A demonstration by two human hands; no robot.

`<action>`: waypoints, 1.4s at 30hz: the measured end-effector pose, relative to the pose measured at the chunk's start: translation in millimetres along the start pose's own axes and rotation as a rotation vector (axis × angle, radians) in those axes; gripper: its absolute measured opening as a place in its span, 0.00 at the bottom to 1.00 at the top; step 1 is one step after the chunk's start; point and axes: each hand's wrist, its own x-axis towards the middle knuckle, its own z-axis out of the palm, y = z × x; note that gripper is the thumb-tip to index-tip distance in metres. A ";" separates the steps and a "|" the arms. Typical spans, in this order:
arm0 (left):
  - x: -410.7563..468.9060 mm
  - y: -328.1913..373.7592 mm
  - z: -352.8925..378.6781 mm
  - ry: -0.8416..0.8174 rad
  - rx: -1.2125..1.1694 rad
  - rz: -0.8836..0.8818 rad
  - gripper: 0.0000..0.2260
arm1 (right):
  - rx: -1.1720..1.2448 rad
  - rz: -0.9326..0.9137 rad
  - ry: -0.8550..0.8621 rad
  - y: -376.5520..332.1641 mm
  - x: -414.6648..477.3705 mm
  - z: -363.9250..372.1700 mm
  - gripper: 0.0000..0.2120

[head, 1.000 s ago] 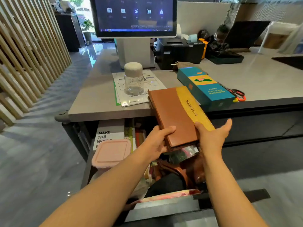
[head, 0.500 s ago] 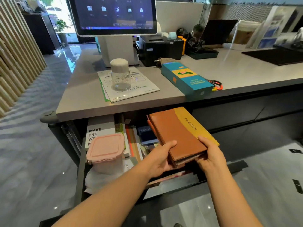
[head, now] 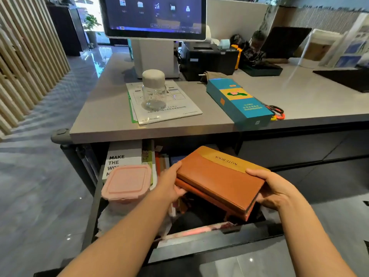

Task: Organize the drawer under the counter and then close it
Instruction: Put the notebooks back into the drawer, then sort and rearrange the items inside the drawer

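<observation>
Over drawer, left hand, right hand curl fingers round notebooks.

Beneath the notebooks we hold, most fingers of our left hand and right hand are hidden, and the drawer contents under the grip sink into shadow. Left of the grip, the pink container covers part of the title on the white book. Far beyond the grip, the top edge cuts the monitor, and print on the sheet is too small to read.
</observation>
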 end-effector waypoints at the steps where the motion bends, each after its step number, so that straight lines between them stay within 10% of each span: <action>1: 2.6 -1.4 0.6 0.034 -0.014 0.001 0.14 | -0.035 0.016 -0.007 -4.6 6.2 0.1 0.09; 7: 18.8 -5.6 10.3 0.260 -0.211 0.050 0.10 | -0.160 0.021 -0.035 -16.6 55.8 6.9 0.20; 15: 47.7 -2.7 19.7 0.423 -0.353 0.182 0.18 | -0.496 -0.006 -0.019 -24.1 135.3 37.6 0.02; 30: 98.3 -0.1 18.8 0.465 -0.247 0.239 0.20 | -0.217 -0.064 0.017 -12.2 209.5 55.9 0.11; 37: 106.7 -12.9 17.6 0.495 -0.295 0.044 0.07 | -0.997 -0.213 0.004 12.7 212.1 51.3 0.20; 42: 101.0 -0.1 14.3 0.387 -0.424 -0.059 0.17 | -1.225 -0.136 0.173 8.5 207.2 42.8 0.20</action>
